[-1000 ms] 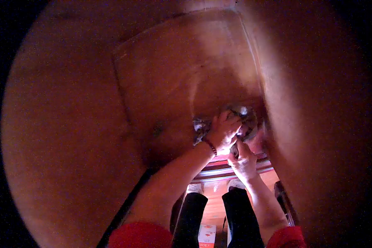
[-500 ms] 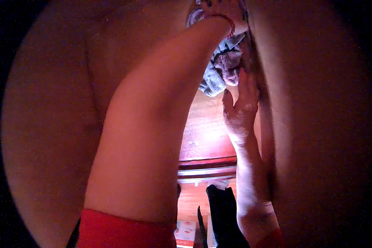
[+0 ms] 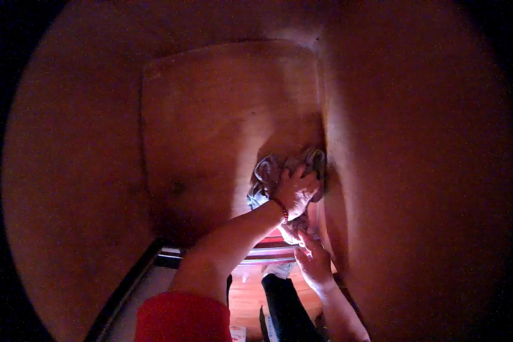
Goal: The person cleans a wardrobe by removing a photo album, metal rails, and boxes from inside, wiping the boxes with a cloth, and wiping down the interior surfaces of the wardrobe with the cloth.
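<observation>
A bunched grey and mauve cloth (image 3: 266,171) lies on the wooden floor of a dark compartment, against its right wall. My left hand (image 3: 297,191), with a red beaded bracelet at the wrist, bears down on the cloth, its fingers curled into the folds. Closer to the front edge, my right hand (image 3: 313,261) has its fingers at the cloth's trailing lower end. That end looks pinched between thumb and fingers, though the dim light blurs the contact.
Wooden walls enclose the compartment floor (image 3: 205,125) at the back and sides. A metal-trimmed front edge (image 3: 268,253) runs across below the hands. Beneath it are a dark-trousered leg (image 3: 288,308) and a small white and red box (image 3: 237,333) on the floor.
My view has tilted or drawn back, showing more of the compartment. Both hands and the cloth sit nearer the front edge. My right hand's outstretched fingers have bent in at the cloth's end.
</observation>
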### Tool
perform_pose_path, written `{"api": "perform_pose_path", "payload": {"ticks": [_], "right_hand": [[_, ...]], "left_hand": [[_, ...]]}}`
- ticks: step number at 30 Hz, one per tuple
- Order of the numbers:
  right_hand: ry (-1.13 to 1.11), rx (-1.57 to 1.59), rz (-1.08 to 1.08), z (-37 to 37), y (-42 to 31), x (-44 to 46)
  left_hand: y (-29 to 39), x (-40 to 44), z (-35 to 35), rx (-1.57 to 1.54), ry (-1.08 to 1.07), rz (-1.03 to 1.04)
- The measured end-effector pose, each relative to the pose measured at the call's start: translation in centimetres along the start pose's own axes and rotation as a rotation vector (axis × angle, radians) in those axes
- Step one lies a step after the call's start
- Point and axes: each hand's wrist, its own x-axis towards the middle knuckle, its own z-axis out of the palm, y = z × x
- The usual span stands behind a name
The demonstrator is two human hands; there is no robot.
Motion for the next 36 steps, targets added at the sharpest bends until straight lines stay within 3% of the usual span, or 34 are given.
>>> {"api": "perform_pose_path", "payload": {"ticks": [1,4,5,7,8,9,11,15,17,18,20,21,22,23,24,28,31,32,33,34,35,36], "right_hand": [[-0.003,0.094,0.057,-1.7,-5.8,1.0],[0.033,0.275,0.136,-1.9,-9.4,0.0],[0.033,0.280,0.129,-1.7,-9.9,0.3],[0.156,0.718,0.081,-1.0,-10.7,1.0],[0.252,0.809,0.042,-2.9,-19.9,2.9],[0.247,0.810,0.047,-3.1,-21.6,3.8],[0.279,0.759,-0.196,-3.5,-24.2,6.1],[0.310,0.817,-0.207,-4.6,-26.5,10.0],[0.252,0.892,-0.085,-4.3,-26.4,10.6],[0.284,0.845,-0.070,-3.9,-26.3,10.9],[0.284,0.755,-0.021,-3.8,-25.3,9.6],[0.285,0.683,0.015,-3.7,-25.0,8.6],[0.279,0.926,-0.032,-4.1,-24.2,9.1],[0.269,0.918,-0.027,-4.2,-23.5,8.4],[0.228,0.647,-0.044,-4.5,-22.4,7.7],[0.180,0.744,0.258,-5.2,-24.4,5.8],[0.092,0.788,0.351,-4.6,-22.8,4.1],[0.070,0.820,0.377,-4.9,-22.5,4.0],[0.046,0.853,0.405,-5.0,-22.5,3.9],[0.069,0.903,0.292,-5.1,-22.6,4.3],[0.069,0.892,0.291,-5.5,-22.2,4.1],[0.131,0.852,0.237,-4.9,-21.6,3.9]], "left_hand": [[-1.0,3.6,-3.5,-0.042,-0.018,-0.006],[-1.9,4.8,-6.8,-0.455,-0.328,-0.219],[-1.9,6.1,-8.0,-0.448,-0.326,-0.215],[-1.7,9.3,-9.8,-1.137,0.332,-0.541],[-1.7,16.5,-17.8,-1.177,0.385,-0.463],[-1.9,18.9,-19.9,-1.204,0.476,-0.405],[-2.8,24.6,-21.1,-0.997,0.588,-0.324],[-4.2,29.6,-20.4,-0.959,0.521,-0.383],[-3.4,29.4,-19.8,-1.014,0.516,-0.425],[-1.6,29.8,-19.3,-0.601,0.278,-0.811],[-2.1,27.0,-14.7,-0.891,0.249,-0.979],[-2.8,25.3,-12.5,-1.227,0.388,-0.847],[-3.5,23.7,-10.2,-1.574,0.495,-0.700],[-2.5,22.6,-10.9,-1.126,0.481,-0.657],[-1.6,21.9,-11.6,-0.679,0.452,-0.592],[0.8,17.1,-11.4,-0.728,0.241,-0.615],[1.9,12.9,-10.0,-0.864,-0.115,-0.683],[2.0,13.5,-10.4,-0.470,-0.158,-0.476],[1.3,13.5,-11.0,-0.777,-0.188,-0.539],[0.6,13.5,-11.6,-1.073,-0.208,-0.625],[0.6,15.1,-14.0,-1.069,-0.207,-0.626],[0.6,14.9,-14.2,-1.030,0.043,-0.685]]}}
